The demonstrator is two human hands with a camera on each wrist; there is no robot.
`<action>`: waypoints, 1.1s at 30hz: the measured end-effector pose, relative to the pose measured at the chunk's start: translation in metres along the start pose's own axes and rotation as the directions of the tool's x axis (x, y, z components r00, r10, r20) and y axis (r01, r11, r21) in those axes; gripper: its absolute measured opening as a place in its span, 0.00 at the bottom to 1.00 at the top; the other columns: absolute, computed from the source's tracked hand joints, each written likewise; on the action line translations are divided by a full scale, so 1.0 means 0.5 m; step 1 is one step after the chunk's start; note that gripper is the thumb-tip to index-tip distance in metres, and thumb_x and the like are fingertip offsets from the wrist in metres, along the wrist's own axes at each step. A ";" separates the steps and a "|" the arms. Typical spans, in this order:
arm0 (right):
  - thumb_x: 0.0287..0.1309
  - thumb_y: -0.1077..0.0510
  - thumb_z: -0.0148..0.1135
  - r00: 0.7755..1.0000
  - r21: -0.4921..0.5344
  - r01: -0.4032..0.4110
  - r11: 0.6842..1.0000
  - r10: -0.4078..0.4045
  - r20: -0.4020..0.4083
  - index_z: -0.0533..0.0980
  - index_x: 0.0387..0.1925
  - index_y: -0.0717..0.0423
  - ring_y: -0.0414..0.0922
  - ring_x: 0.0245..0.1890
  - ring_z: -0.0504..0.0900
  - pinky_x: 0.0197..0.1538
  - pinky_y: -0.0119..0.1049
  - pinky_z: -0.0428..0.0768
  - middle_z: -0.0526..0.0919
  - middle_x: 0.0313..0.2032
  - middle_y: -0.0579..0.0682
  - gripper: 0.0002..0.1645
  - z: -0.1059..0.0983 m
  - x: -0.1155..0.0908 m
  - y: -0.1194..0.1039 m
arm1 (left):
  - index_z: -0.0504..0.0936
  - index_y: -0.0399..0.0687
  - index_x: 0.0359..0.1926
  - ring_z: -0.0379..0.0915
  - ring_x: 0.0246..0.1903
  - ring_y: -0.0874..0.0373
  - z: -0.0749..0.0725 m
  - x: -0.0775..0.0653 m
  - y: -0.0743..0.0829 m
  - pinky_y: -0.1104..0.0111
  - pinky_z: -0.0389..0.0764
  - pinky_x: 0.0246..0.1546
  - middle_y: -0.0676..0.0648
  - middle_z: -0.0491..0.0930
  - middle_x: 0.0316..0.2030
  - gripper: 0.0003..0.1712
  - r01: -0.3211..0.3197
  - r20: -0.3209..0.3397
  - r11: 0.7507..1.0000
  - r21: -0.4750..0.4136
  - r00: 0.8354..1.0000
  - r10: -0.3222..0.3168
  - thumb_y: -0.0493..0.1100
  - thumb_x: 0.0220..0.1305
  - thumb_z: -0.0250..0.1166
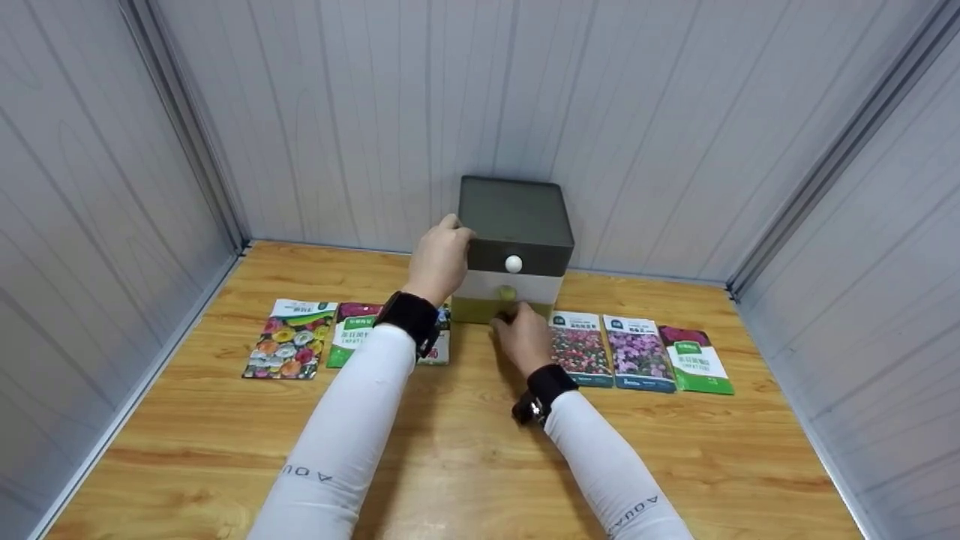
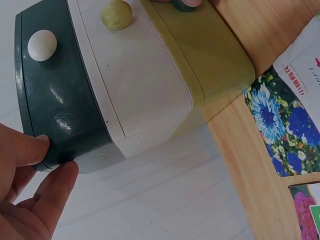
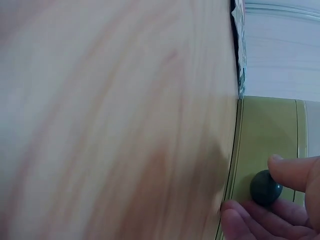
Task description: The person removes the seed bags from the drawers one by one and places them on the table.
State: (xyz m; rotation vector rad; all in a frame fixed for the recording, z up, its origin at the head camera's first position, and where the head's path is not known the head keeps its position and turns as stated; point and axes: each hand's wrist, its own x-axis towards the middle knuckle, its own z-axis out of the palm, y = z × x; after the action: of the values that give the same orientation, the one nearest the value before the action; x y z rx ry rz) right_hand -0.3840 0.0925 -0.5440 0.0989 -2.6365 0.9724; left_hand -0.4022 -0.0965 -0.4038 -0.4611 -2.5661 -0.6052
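A small chest of drawers (image 1: 514,214) stands against the back wall, with a dark green top tier, a white middle one and an olive bottom one. My left hand (image 1: 439,262) holds its upper left front corner; in the left wrist view the thumb lies on the dark front and the fingers bend around the side. Low at the front, my right hand (image 1: 525,337) pinches the dark green knob (image 3: 264,188) of the olive bottom drawer (image 3: 270,125) between thumb and fingers. The white knob (image 1: 514,264) and yellow-green knob (image 2: 116,14) above are untouched. All drawers look closed.
Flower seed packets lie flat on the wooden table (image 1: 465,465): a multicoloured one (image 1: 289,345) and others at left, partly behind my left arm, and a red-flowered one (image 1: 581,352), a purple one (image 1: 641,354) and a green-white one (image 1: 697,364) at right. Panel walls (image 1: 390,112) enclose the table.
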 end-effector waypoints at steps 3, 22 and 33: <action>0.68 0.53 0.78 1.000 0.021 -0.005 1.000 0.005 -0.003 0.82 0.44 0.60 0.62 0.43 0.89 0.49 0.58 0.86 0.90 0.40 0.59 0.16 0.003 0.004 0.004 | 0.91 0.37 0.59 0.85 0.51 0.41 0.002 -0.001 0.001 0.53 0.86 0.57 0.38 0.83 0.52 0.14 0.000 -0.002 1.000 -0.008 1.000 0.000 0.32 0.82 0.62; 0.64 0.49 0.79 0.997 -0.008 0.048 0.999 -0.048 -0.068 0.78 0.39 0.55 0.60 0.38 0.89 0.45 0.57 0.86 0.88 0.35 0.56 0.18 0.077 0.046 0.107 | 0.91 0.38 0.59 0.85 0.51 0.42 0.007 0.000 0.009 0.55 0.86 0.58 0.39 0.83 0.53 0.14 0.003 0.012 1.000 -0.013 1.000 -0.003 0.31 0.81 0.63; 0.70 0.55 0.76 0.999 -0.016 0.034 0.999 -0.033 0.031 0.77 0.40 0.59 0.59 0.38 0.88 0.45 0.55 0.86 0.86 0.35 0.57 0.15 -0.007 -0.018 0.003 | 0.91 0.38 0.59 0.85 0.49 0.42 0.005 0.000 0.004 0.55 0.87 0.56 0.40 0.83 0.52 0.14 0.017 0.012 0.999 -0.027 1.000 -0.017 0.32 0.82 0.62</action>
State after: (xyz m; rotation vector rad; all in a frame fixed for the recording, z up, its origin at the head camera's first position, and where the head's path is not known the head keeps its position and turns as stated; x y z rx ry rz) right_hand -0.3746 0.0954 -0.5456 0.1547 -2.6613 0.9446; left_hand -0.4022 -0.0933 -0.4052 -0.4542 -2.5783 -0.6459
